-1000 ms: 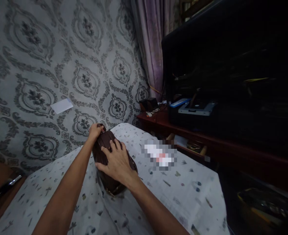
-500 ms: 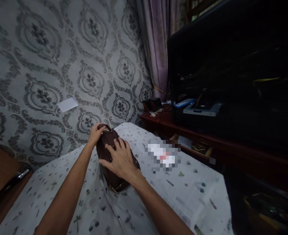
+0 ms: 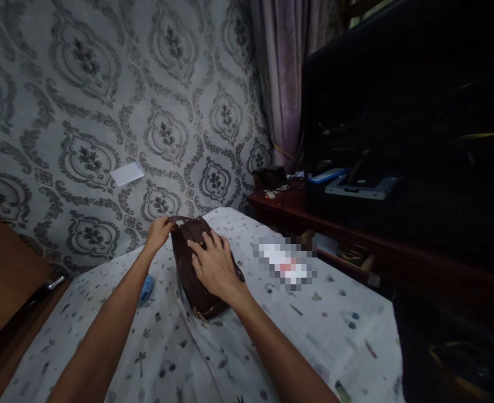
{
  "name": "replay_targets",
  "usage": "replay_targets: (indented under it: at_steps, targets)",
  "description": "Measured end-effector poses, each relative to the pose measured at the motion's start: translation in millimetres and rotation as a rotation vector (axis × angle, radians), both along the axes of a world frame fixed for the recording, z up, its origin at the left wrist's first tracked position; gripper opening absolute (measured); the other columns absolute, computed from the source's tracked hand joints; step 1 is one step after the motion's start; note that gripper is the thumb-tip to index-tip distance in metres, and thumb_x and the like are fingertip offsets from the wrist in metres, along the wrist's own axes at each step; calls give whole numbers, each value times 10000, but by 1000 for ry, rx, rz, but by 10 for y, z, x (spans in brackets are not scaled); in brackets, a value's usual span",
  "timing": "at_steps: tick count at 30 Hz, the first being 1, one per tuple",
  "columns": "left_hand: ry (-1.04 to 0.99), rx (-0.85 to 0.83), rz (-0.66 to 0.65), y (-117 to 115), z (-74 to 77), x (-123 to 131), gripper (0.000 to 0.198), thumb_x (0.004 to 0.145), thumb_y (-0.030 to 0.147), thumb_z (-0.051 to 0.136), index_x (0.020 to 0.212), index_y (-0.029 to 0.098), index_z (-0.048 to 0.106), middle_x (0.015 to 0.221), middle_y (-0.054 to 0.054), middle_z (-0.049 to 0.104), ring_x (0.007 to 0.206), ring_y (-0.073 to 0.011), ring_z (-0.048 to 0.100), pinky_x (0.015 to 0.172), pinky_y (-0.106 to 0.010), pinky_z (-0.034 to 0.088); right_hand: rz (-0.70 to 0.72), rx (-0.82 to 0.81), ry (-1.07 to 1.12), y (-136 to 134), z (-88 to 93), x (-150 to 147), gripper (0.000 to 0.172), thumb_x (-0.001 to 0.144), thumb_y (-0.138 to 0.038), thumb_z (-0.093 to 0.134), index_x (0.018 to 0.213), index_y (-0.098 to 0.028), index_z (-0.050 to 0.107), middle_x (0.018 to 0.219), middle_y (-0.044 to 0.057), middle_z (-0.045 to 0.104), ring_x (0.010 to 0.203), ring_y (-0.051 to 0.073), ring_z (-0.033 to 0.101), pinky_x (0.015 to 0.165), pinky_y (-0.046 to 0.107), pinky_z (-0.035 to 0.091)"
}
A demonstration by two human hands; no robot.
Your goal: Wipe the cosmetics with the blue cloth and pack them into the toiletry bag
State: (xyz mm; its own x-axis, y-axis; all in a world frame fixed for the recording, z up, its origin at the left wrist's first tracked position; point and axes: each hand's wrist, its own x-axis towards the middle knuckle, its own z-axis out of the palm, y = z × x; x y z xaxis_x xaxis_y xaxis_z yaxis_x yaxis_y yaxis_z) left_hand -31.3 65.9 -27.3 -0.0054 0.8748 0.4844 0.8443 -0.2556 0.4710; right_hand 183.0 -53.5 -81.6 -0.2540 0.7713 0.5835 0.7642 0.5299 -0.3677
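A dark brown bag with metal zipper fittings lies on a white, patterned bed sheet. My left hand is closed on the bag's carry handle at its far end, and the strap stretches out to the right of my fingers. Flat across the top of the bag rests my right hand, its fingers spread. Beside my left forearm, a small blue thing lies on the sheet, partly hidden by the arm.
Patterned wallpaper with a white card on it rises behind the bed. A dark red desk stands at the right, its drawer pulled out. A pixelated patch covers something on the sheet. At the left is a brown wooden panel.
My left hand has drawn the handle leftward, so more of the strap shows. The blue thing has come into sight beside my forearm. The whole view has shifted slightly.
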Motion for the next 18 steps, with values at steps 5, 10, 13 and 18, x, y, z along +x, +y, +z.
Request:
replay_targets:
  at_steps: [5, 10, 13, 18]
  targets:
    - [96, 15, 18, -117, 88, 80, 199, 813, 308, 539, 685, 187, 633, 646, -13, 634, 672, -186, 562, 625, -267, 372, -11, -5, 1, -8, -5, -5, 414, 988, -323, 437, 1349, -269, 633, 1490, 136, 510, 1431, 331, 358, 1146, 521, 247]
    - [147, 26, -22, -289, 108, 170, 208, 816, 319, 551, 667, 195, 624, 629, -8, 597, 677, -188, 542, 651, -279, 363, -7, -13, 6, -23, 24, -2, 407, 989, -320, 437, 1333, -260, 647, 1494, 140, 505, 1431, 326, 363, 1154, 513, 243]
    - [126, 20, -48, -329, 84, 193, 210, 810, 329, 543, 666, 200, 626, 618, 3, 586, 661, -183, 541, 644, -273, 374, -4, -25, 10, -33, 43, 4, 408, 990, -323, 438, 1333, -254, 647, 1489, 152, 508, 1430, 332, 373, 1153, 512, 249]
    - [53, 32, -63, -289, 60, 195, 194, 787, 338, 531, 703, 204, 643, 595, 11, 573, 652, -194, 554, 648, -282, 412, 5, -28, 41, -35, 50, 15, 409, 990, -343, 451, 1348, -262, 632, 1486, 147, 514, 1428, 330, 379, 1158, 508, 248]
